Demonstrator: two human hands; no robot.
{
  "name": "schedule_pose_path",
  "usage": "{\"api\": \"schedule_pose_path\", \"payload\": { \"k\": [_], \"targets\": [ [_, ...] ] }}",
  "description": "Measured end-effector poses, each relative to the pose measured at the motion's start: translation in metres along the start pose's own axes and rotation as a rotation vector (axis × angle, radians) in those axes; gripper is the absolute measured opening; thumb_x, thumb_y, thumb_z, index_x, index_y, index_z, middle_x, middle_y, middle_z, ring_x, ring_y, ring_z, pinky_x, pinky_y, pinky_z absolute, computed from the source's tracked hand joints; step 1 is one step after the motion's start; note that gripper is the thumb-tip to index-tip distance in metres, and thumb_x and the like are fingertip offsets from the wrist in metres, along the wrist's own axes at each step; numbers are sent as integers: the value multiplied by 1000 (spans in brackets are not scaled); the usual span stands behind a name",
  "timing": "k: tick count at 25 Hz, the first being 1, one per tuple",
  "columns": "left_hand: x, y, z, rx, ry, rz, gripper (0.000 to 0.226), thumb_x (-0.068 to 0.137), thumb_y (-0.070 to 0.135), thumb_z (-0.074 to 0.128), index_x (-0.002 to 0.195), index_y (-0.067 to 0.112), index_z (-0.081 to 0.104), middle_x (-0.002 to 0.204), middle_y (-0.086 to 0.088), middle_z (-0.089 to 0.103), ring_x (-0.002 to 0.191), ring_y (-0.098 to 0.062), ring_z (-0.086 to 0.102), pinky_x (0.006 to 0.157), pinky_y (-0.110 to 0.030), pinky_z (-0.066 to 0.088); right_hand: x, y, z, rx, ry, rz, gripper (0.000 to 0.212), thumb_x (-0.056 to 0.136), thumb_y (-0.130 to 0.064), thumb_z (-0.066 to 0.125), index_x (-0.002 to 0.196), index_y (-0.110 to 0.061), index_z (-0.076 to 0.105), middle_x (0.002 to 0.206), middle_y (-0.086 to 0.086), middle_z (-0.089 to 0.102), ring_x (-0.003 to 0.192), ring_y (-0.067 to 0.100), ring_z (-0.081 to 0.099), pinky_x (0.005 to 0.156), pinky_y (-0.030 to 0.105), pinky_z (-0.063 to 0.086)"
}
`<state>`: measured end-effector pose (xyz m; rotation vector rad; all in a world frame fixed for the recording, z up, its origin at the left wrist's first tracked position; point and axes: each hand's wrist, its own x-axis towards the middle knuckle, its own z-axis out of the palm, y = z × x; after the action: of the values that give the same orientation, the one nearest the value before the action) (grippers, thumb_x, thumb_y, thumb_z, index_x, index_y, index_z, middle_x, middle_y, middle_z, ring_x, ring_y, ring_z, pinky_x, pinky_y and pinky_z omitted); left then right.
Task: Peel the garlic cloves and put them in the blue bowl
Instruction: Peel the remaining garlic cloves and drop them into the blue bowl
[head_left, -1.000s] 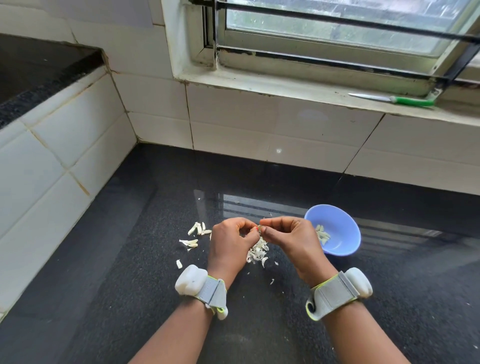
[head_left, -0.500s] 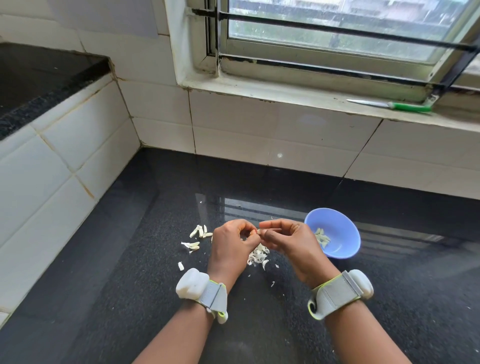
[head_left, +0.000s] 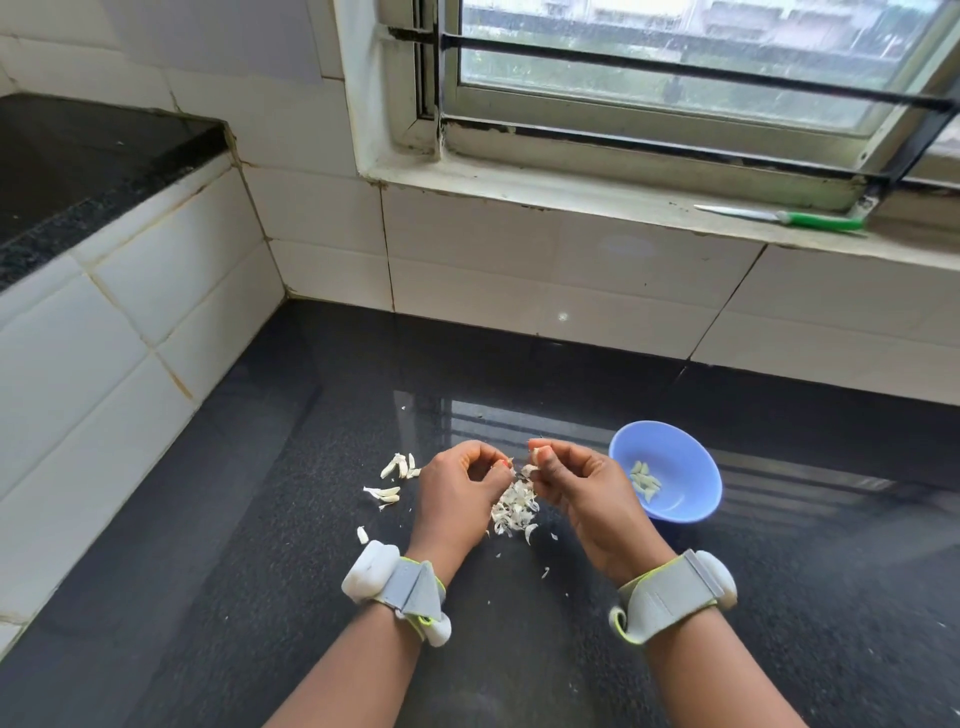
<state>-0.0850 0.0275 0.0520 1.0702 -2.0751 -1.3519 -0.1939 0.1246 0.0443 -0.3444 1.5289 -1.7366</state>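
**Garlic peeled by hand over a dark counter**

Two bare forearms reach in from the bottom edge, each with a grey strap (head_left: 413, 592) carrying a white pod at the wrist. Above them the left hand (head_left: 457, 493) and right hand (head_left: 582, 493) are held close together over a black speckled counter (head_left: 260, 597), fingers curled inward. The right hand pinches a small pale clove (head_left: 535, 453) between thumb and forefinger at its top; the left hand's fingertips are bent toward it, nipping a scrap of skin, though the piece is too small to make out clearly. Directly below the gap between the hands lies a heap of white peels (head_left: 514, 506), with a few flakes scattered nearer the wrists. To the left of the left hand, unpeeled cloves (head_left: 397, 478) lie in two loose clusters on the counter, and one more bit sits alone closer to the left wrist. Just right of the right hand stands the bowl (head_left: 691, 457), blue, holding several peeled cloves (head_left: 644, 480) in its bottom. Beyond, the counter meets a white tiled wall (head_left: 519, 270), which steps up at left to a second dark ledge. Farther back, a knife (head_left: 789, 218) with a green handle lies flat on the sill (head_left: 571, 192) beneath a barred window (head_left: 675, 52).
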Motion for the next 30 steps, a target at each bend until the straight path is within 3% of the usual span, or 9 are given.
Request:
{"api": "schedule_pose_path", "payload": {
  "k": [2, 6, 10, 13, 16, 20, 23, 30],
  "targets": [
    [0, -3, -1, 78, -11, 26, 10, 84, 18, 65, 74, 18, 69, 63, 12, 62, 58, 5, 56, 54, -7, 37, 0, -1, -1, 115, 17, 54, 14, 89, -4, 60, 98, -6, 71, 82, 4, 72, 72, 8, 67, 66, 17, 55],
    [0, -6, 4, 150, -15, 65, 32, 89, 38, 61, 73, 12, 71, 68, 0, 67, 66, -14, 60, 63, -29, 46, -4, -5, 2, 150, -25, 71, 16, 88, 2, 59, 100, -2, 69, 85, 9, 73, 76, 12, 70, 67, 18, 56],
    [1, 1, 2, -8, 58, 96, 7, 77, 19, 76, 79, 21, 69, 72, 6, 68, 65, 0, 60, 61, -9, 43, -4, -7, 0, 151, -38, 69, 15, 90, 0, 59, 102, 0, 68, 85, 14, 71, 75, 16, 70, 67, 21, 57],
    [-1, 1, 2, -80, 31, 179, 13, 78, 13, 75, 87, 22, 74, 80, 7, 70, 75, -1, 65, 69, -15, 50, -4, -6, -5, 135, -106, 90, 20, 94, 1, 53, 105, 1, 69, 91, 16, 71, 79, 15, 68, 71, 21, 57],
    [-3, 1, 4, -97, 69, 161, 8, 77, 19, 77, 85, 21, 76, 78, 8, 71, 73, -1, 65, 66, -15, 51, -7, -5, -4, 49, -167, 56, 21, 91, 1, 58, 108, 2, 70, 96, 16, 72, 85, 16, 68, 73, 21, 56],
    [-5, 5, 3, -123, 63, 106, 7, 80, 22, 74, 85, 18, 76, 73, 9, 72, 69, 2, 65, 62, -12, 50, -8, -4, 0, -67, -85, -32, 23, 80, -14, 72, 101, -6, 75, 90, 13, 75, 78, 14, 68, 70, 22, 55],
    [-5, 5, 3, -48, 60, 125, 8, 81, 22, 73, 87, 17, 76, 75, 8, 73, 69, 0, 65, 65, -18, 53, -7, -4, -1, -106, -68, -64, 21, 73, -18, 77, 92, -8, 77, 88, 14, 75, 78, 16, 67, 70, 24, 55],
    [-1, 4, 3, 112, 27, 223, 10, 81, 23, 70, 88, 20, 76, 78, 5, 73, 70, -10, 66, 66, -31, 54, -8, -6, -4, -147, -53, -73, 6, 76, -6, 77, 82, -6, 75, 79, 15, 74, 69, 16, 67, 62, 22, 54]
  ]
}}
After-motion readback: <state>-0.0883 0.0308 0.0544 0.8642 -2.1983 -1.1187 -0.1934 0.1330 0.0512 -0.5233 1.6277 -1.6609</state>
